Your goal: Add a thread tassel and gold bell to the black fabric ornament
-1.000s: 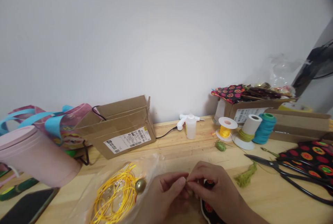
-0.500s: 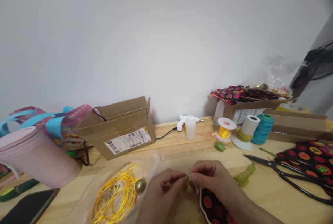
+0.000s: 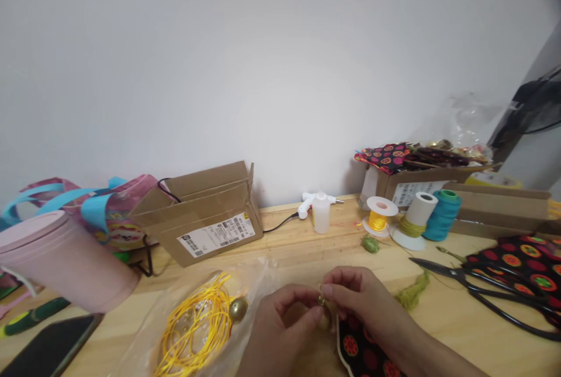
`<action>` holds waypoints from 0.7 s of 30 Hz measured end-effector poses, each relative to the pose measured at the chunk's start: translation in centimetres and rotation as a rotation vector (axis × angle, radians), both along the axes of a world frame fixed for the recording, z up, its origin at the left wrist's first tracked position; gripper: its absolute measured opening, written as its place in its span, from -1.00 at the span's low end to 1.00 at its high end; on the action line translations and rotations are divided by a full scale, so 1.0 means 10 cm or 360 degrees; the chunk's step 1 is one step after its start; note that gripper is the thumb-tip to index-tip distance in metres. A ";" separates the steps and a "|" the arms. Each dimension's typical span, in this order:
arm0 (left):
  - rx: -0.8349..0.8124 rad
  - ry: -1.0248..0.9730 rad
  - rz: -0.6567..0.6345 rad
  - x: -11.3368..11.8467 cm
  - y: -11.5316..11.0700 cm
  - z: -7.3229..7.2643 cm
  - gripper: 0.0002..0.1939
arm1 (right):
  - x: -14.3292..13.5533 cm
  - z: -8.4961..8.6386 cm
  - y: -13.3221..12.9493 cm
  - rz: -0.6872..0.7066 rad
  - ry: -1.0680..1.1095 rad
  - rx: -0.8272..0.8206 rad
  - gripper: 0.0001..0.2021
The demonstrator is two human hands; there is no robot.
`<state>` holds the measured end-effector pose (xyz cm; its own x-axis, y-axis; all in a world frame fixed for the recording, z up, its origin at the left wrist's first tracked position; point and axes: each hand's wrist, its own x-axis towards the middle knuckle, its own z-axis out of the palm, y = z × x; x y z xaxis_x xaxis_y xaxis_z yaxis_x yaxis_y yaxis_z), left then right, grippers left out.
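A small brass-coloured bell (image 3: 324, 320) is held between my two hands at the lower middle. My left hand (image 3: 284, 324) has its thumb and index finger around the bell's left side. With thumb and fingertips, my right hand (image 3: 359, 298) pinches the small loop or cord at the bell's top; its exact shape is hard to make out. Under my right wrist lies a black patterned fabric piece (image 3: 366, 350) with a pale edge. Left of my left hand, another brass bell (image 3: 238, 309) rests by yellow cord (image 3: 193, 330) on a clear plastic bag.
Black scissors (image 3: 477, 289), olive thread (image 3: 414, 291) and patterned fabric (image 3: 521, 266) lie at right. Behind stand thread spools (image 3: 442, 216), a white bottle (image 3: 321, 213) and an open carton (image 3: 214, 219). A pink cup (image 3: 70, 260) and a phone (image 3: 52, 348) are at left.
My left hand has shifted slightly right and its fingers have moved around the bell. My right fingertips have risen a little, and the bell and its top fitting show more clearly.
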<state>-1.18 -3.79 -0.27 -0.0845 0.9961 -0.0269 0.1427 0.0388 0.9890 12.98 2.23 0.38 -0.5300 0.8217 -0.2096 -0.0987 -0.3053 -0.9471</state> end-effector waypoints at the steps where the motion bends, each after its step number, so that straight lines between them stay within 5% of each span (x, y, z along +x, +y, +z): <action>1: 0.0009 0.0013 0.0016 -0.01 0.00 -0.01 -0.87 | 0.00 0.01 0.00 -0.0009 -0.0028 -0.0002 -0.90; 12: 0.0006 0.0145 0.0151 -0.01 -0.01 0.02 -0.92 | 0.00 0.01 0.02 -0.0026 -0.0122 0.0007 -0.91; 21: -0.0011 -0.0083 0.0132 0.02 0.00 0.06 -0.87 | 0.01 -0.01 0.02 -0.0039 -0.0058 0.0005 -0.89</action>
<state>-0.98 -3.76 0.32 -0.1652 0.9854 -0.0404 0.0867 0.0553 0.9947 13.04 2.42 0.27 -0.5016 0.8351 -0.2259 -0.0713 -0.3001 -0.9512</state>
